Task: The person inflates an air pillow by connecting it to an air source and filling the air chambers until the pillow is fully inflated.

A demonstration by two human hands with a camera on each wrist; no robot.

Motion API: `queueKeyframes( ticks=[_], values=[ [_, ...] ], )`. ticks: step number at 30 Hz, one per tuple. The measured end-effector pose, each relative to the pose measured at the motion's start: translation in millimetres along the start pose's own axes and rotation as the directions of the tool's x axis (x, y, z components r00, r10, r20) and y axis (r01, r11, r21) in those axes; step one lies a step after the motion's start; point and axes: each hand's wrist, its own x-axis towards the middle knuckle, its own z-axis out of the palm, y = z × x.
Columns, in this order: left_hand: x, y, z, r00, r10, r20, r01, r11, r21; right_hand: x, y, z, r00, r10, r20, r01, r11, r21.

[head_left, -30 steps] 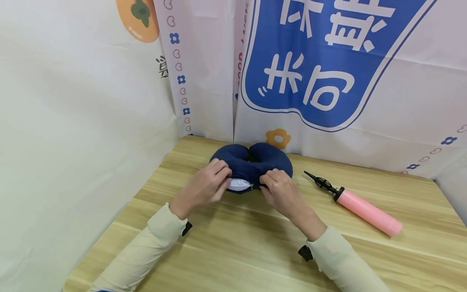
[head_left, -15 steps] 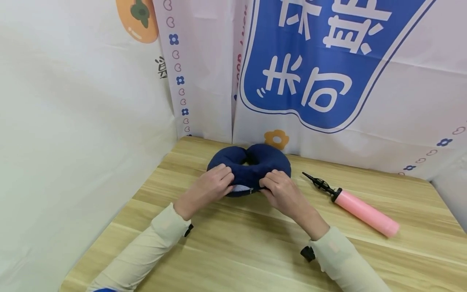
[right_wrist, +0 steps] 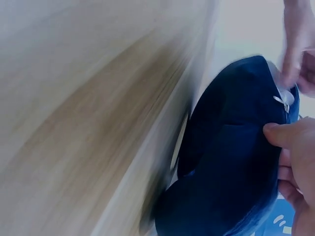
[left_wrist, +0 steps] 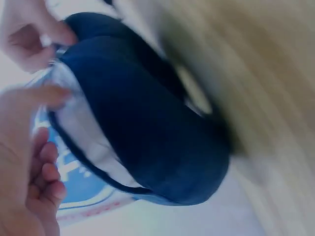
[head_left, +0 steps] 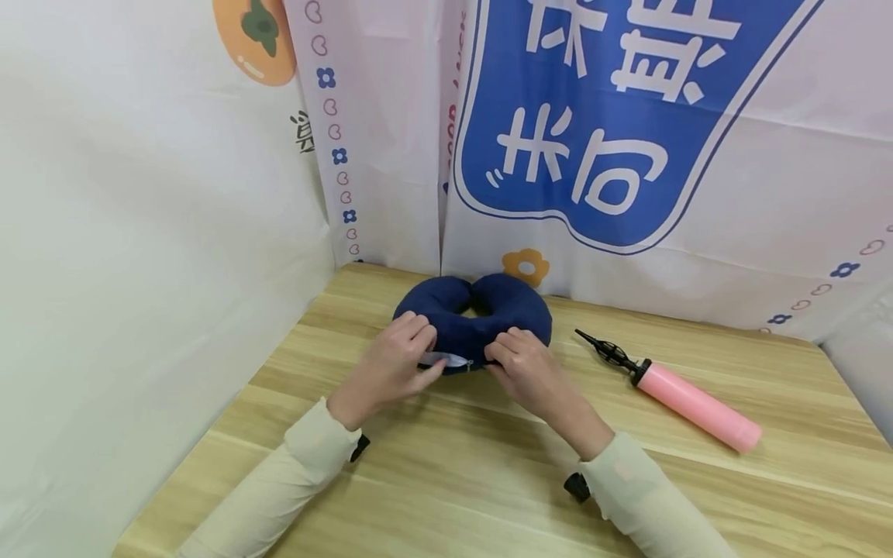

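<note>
A navy U-shaped neck pillow lies near the table's far edge, its open ends turned to the backdrop. Along the side nearer me, its zipper gapes over a white inside. A small metal zipper pull sits at the right end of the gap. My left hand is at the left of the gap, its thumb stretched onto the white inside and its fingers loosely bent near the cover's edge. Just right of the zipper pull, my right hand pinches the pillow's edge between thumb and fingers.
A pink hand pump with a black nozzle lies on the wooden table, right of the pillow. Behind the table hangs a printed backdrop. A white cloth wall stands along the left side.
The zipper gap has narrowed from a second ago. My left thumb has moved away from the left fingers, toward the zipper pull. My right hand keeps its pinch on the edge.
</note>
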Motion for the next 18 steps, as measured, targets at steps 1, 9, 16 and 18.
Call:
queueKeyframes(
  ticks=[1,9,16,18],
  values=[
    [-0.8,5.1,-5.0,0.999,-0.033,-0.006,0.033,0.999,-0.015,1.5,-1.6,0.4,1.0,0.005,0.001,-0.005,1.0,-0.011],
    [-5.8,49.9,1.6,0.976,-0.213,0.037,0.211,0.976,0.05,10.9,-10.5,1.4,0.999,0.031,-0.019,-0.032,0.998,-0.049],
    [-8.4,54.8,17.5,0.949,-0.31,-0.057,0.314,0.944,0.102,15.5,-15.0,6.4,1.0,0.003,-0.028,-0.004,1.0,-0.029],
    [-6.8,54.0,18.8,0.953,-0.295,-0.063,0.301,0.947,0.113,16.0,-14.2,6.1,0.999,0.01,-0.038,-0.011,1.0,-0.028]
  ],
)
